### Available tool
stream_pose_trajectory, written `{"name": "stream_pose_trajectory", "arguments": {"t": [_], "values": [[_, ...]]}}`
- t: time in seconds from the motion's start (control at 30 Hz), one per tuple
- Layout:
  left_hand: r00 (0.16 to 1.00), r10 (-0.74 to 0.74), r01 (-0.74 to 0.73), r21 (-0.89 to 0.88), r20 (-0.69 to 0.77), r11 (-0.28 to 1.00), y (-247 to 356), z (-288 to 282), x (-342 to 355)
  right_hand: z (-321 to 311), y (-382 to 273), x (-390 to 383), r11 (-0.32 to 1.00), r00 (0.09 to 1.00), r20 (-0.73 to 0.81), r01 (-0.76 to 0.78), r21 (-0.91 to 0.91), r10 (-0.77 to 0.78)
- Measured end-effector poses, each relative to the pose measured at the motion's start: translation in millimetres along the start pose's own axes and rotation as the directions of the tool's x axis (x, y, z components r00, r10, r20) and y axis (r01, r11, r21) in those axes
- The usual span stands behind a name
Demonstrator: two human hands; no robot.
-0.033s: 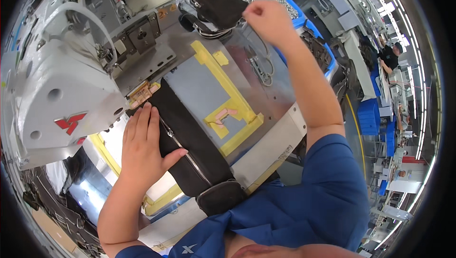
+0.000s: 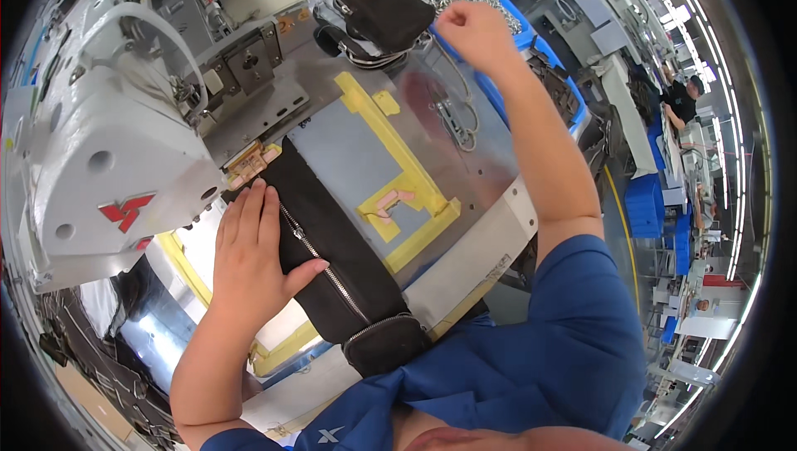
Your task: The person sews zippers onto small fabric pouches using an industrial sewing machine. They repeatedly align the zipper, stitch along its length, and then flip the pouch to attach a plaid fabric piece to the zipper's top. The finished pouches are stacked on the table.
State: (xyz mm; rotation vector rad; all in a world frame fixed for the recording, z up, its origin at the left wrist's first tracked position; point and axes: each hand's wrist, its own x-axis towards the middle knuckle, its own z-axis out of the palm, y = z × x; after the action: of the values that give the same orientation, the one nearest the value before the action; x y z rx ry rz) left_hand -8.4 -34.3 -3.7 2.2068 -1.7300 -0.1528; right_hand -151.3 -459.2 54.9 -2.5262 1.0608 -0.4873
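Note:
A black fabric bag piece (image 2: 353, 239) with a silver zipper (image 2: 339, 285) lies lengthwise under the sewing machine's head. My left hand (image 2: 253, 247) rests flat on it beside the zipper, fingers straight and thumb spread, fingertips close to the clamp (image 2: 249, 164). At the near end, the piece has a small zipped pocket (image 2: 386, 343). My right hand (image 2: 480, 34) is raised at the far right with its fingers curled together; anything inside them is hidden. Just left of it sits a stack of black zipped pouches (image 2: 386, 15), apart from the fingers.
The white sewing machine head (image 2: 116, 169) fills the left. Yellow tape (image 2: 394, 135) frames a grey plate. Metal snips (image 2: 452, 123) on a cord lie on the table. Blue bins (image 2: 519, 23) hold metal hardware and dark pieces. A person (image 2: 685, 98) works far right.
My right hand has shifted slightly right, away from the corner of the top pouch. The left hand and the bag piece stay in place.

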Motion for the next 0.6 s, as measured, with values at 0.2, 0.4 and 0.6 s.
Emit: {"name": "stream_pose_trajectory", "arguments": {"t": [0.2, 0.4, 0.6], "values": [[1.0, 0.004, -0.004, 0.009, -0.005, 1.0, -1, -1, -1, 40, 54, 16, 0.873, 0.907, 0.054, 0.418, -0.251, -0.418], [1.0, 0.019, -0.018, 0.046, -0.018, 0.999, -2, -2, -4, 39, 26, -7, 0.703, 0.847, 0.179, 0.519, -0.486, -0.501], [1.0, -0.012, 0.012, 0.02, 0.013, 1.0, 2, -5, -1, 31, 20, -16, 0.521, 0.806, 0.292, 0.565, -0.639, -0.515]]}}
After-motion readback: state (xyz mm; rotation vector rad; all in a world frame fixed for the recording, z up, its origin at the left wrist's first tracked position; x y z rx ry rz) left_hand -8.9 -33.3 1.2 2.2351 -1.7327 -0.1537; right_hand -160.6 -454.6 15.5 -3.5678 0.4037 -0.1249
